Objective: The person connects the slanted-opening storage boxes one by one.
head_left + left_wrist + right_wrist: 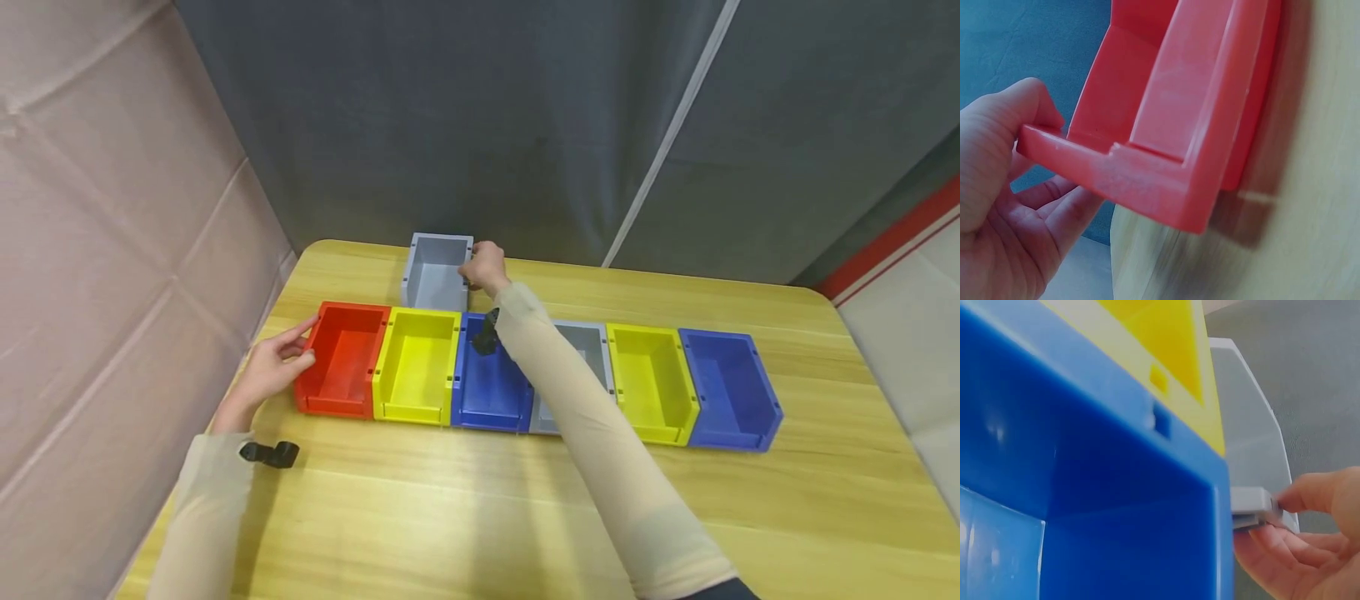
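Observation:
A red open-front bin (345,354) stands at the left end of a row of plastic bins. My left hand (272,367) holds its left side wall with thumb and fingers; the left wrist view shows this hand (1022,187) at the red bin's edge (1129,181). Behind the row stands a separate grey bin (437,275). My right hand (486,267) grips its right side wall. In the right wrist view, the thumb and fingers of this hand (1310,531) pinch the grey bin's edge (1250,500).
Right of the red bin stand a yellow bin (417,367), a blue bin (491,392), a grey bin (588,342), another yellow bin (651,387) and another blue bin (731,387), side by side on the wooden table (375,517). A dark curtain (450,125) hangs behind.

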`<state>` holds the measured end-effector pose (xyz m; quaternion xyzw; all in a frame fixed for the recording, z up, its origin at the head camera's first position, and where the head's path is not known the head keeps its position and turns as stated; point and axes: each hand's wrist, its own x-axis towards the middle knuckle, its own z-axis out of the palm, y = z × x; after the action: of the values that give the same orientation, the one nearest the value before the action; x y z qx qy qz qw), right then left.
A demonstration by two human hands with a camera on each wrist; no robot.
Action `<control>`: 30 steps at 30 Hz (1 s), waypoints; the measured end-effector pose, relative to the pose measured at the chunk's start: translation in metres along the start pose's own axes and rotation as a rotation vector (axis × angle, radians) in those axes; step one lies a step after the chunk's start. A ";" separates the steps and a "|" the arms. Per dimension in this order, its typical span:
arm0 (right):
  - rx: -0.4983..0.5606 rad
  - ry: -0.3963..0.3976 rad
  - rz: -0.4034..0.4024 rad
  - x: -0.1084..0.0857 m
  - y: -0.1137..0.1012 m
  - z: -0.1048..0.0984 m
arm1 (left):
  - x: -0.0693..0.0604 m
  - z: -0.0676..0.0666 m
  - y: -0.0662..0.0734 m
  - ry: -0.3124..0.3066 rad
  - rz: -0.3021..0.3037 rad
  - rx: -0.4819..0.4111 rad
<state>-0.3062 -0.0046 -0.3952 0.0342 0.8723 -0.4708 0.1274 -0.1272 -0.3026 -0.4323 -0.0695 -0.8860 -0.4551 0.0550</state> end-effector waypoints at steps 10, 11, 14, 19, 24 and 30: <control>-0.025 0.074 -0.009 0.000 -0.003 -0.004 | -0.002 -0.001 0.018 -0.008 0.008 -0.003; -0.026 0.079 -0.005 0.000 -0.004 -0.006 | -0.002 -0.001 0.020 -0.005 0.004 -0.002; -0.038 0.090 0.008 0.002 -0.007 -0.014 | -0.001 -0.001 0.018 -0.004 0.007 -0.003; -0.044 0.102 -0.007 0.003 -0.014 -0.034 | 0.000 -0.001 0.017 -0.003 0.018 0.002; -0.042 0.099 -0.035 0.003 -0.018 -0.056 | 0.000 -0.001 0.018 -0.002 0.025 0.005; -0.038 0.095 -0.032 0.000 -0.019 -0.083 | 0.001 -0.001 0.019 -0.008 0.015 0.008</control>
<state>-0.3251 0.0535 -0.3357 0.0402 0.8867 -0.4538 0.0792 -0.1247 -0.2927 -0.4168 -0.0779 -0.8875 -0.4508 0.0550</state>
